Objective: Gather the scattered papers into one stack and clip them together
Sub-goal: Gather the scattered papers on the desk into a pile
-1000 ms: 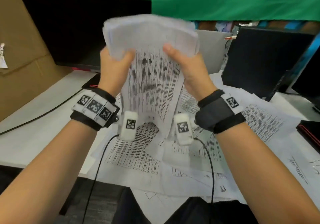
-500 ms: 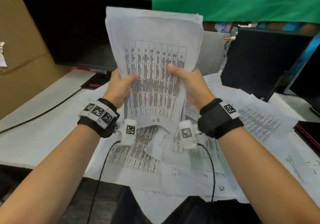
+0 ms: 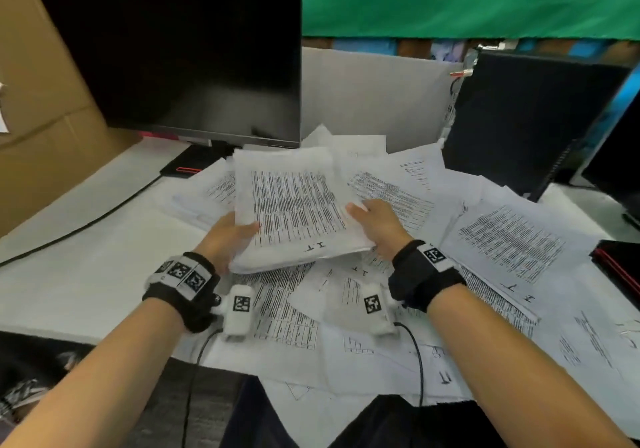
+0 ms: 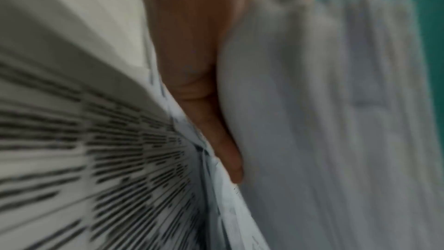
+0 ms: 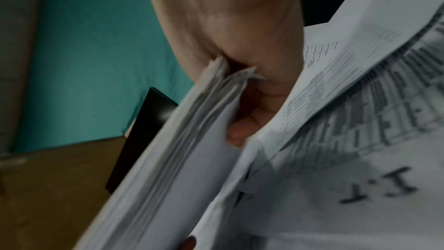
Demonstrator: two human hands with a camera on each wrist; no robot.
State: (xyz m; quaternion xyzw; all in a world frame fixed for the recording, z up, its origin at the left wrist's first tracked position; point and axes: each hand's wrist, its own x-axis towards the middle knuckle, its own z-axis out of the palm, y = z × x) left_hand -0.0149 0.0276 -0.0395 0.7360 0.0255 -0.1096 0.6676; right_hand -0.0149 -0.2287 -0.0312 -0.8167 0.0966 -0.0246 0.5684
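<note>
A thick stack of printed papers (image 3: 294, 208) lies tilted low over the desk, held by both hands. My left hand (image 3: 227, 238) grips its left edge, thumb on top and fingers (image 4: 216, 136) underneath. My right hand (image 3: 377, 222) grips the right edge, thumb on top; the wrist view shows the stack's sheet edges (image 5: 192, 130) in the hand's crook with a fingertip (image 5: 238, 130) below. More loose printed sheets (image 3: 509, 239) lie scattered across the desk under and around the stack. No clip is visible.
A dark monitor (image 3: 180, 63) stands at the back left, its base (image 3: 190, 167) near the papers. A black box-like unit (image 3: 519, 118) stands at the back right. A cable (image 3: 86, 222) crosses the white desk (image 3: 86, 267) on the left. A red-edged dark object (image 3: 620, 267) lies at the right edge.
Both hands have lowered the stack from upright in front of the monitor to nearly flat just above the scattered sheets on the desk. The grip on both edges is unchanged.
</note>
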